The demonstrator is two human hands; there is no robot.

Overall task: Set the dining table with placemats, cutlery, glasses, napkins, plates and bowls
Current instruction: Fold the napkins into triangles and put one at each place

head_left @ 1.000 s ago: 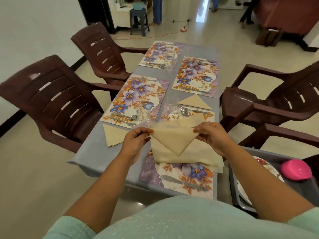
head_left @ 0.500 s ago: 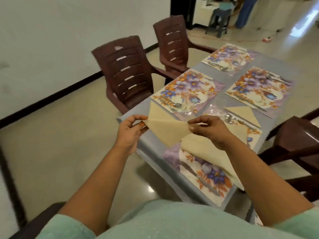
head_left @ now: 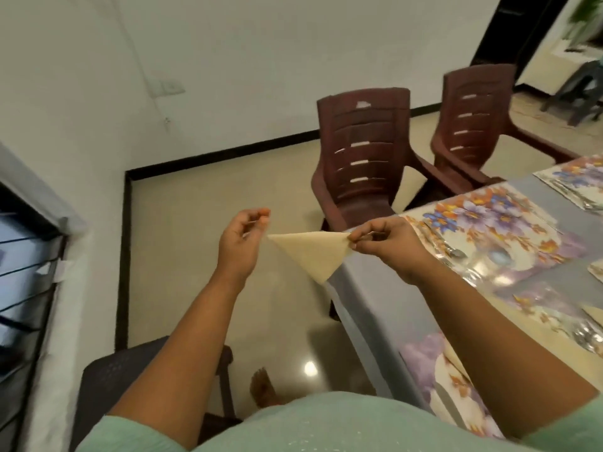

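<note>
Napkin (head_left: 312, 254) first: it's folded into a cream triangle and held up in the air just off the corner of the table (head_left: 372, 318), point hanging down. One top corner is pinched by the right hand (head_left: 388, 244), between thumb and fingers. The other top corner sits just beside the left hand (head_left: 243, 239), whose fingers are loosely curled with thumb and fingertips together; whether that corner is actually touched can't be told. Flowery placemats (head_left: 496, 223) are laid on the table, two brown chairs (head_left: 359, 154) behind.
</note>
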